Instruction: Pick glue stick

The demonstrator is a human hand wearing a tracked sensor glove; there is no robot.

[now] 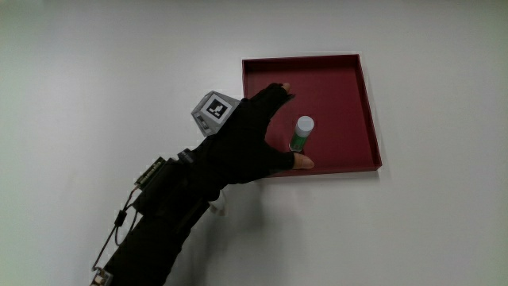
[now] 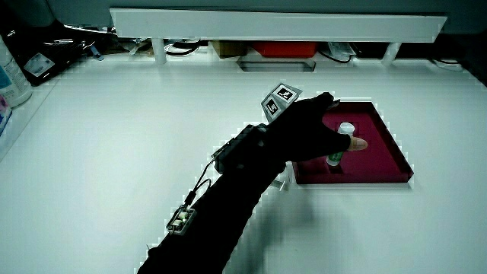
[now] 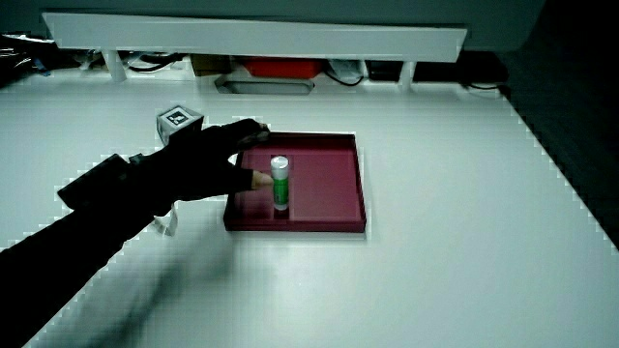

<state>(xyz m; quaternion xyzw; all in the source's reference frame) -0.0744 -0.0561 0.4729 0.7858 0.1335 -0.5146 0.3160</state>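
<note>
A glue stick [image 1: 302, 133] with a white cap and green body stands upright in a dark red tray [image 1: 349, 87], near the tray wall closest to the person. The gloved hand [image 1: 266, 131] reaches over the tray's edge beside the stick, fingers spread and holding nothing. Its thumb tip lies close to the stick's base, and the other fingers point past the stick. Both side views show the stick [image 2: 340, 144] [image 3: 280, 182] standing beside the hand [image 2: 312, 125] [image 3: 218, 159] in the tray [image 2: 380, 152] [image 3: 334, 184]. The patterned cube [image 1: 214, 111] sits on the hand's back.
A low white partition [image 2: 274, 27] runs along the table, with cables and a red box under it. A bottle [image 2: 11, 68] stands at the table's edge. A small circuit board on a wire [image 2: 179, 219] hangs from the forearm.
</note>
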